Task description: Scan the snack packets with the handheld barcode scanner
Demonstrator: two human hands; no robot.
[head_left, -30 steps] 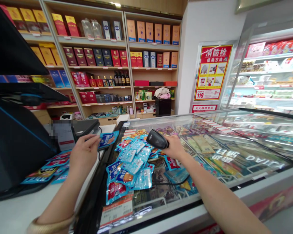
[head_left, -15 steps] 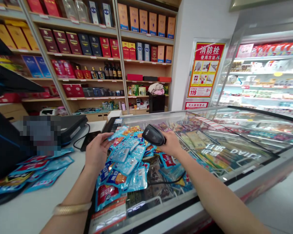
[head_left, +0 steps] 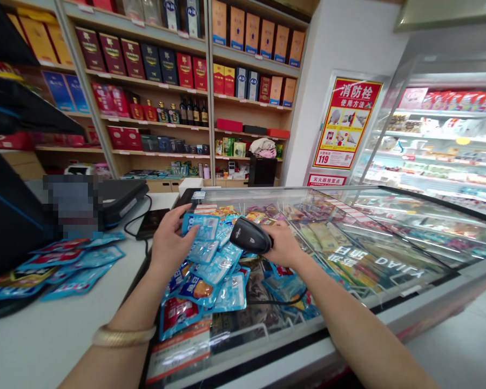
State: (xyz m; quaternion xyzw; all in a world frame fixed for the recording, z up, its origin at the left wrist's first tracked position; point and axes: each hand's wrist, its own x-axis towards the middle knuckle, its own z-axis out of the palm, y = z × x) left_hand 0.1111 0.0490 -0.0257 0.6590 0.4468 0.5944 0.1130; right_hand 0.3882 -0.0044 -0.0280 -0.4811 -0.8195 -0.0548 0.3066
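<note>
My right hand (head_left: 282, 244) grips a black handheld barcode scanner (head_left: 249, 235), its head pointing left over a heap of small blue snack packets (head_left: 210, 275) lying on the glass lid of a chest freezer (head_left: 389, 254). My left hand (head_left: 170, 240) pinches one light-blue packet (head_left: 200, 227) at the top of the heap, just left of the scanner head. A gold bangle (head_left: 121, 336) sits on my left wrist. The scanner's black cable (head_left: 283, 302) runs across the glass below the heap.
Several blue packets (head_left: 76, 267) lie on the white counter (head_left: 44, 346) at left, beside a black till screen (head_left: 8, 216) and a black device (head_left: 121, 197). Shelves of boxed liquor (head_left: 166, 70) fill the back wall. A refrigerated display (head_left: 441, 135) stands at right.
My left hand came back from the counter to the heap and took hold of a light-blue packet. My right hand brought the scanner slightly lower and closer to that packet.
</note>
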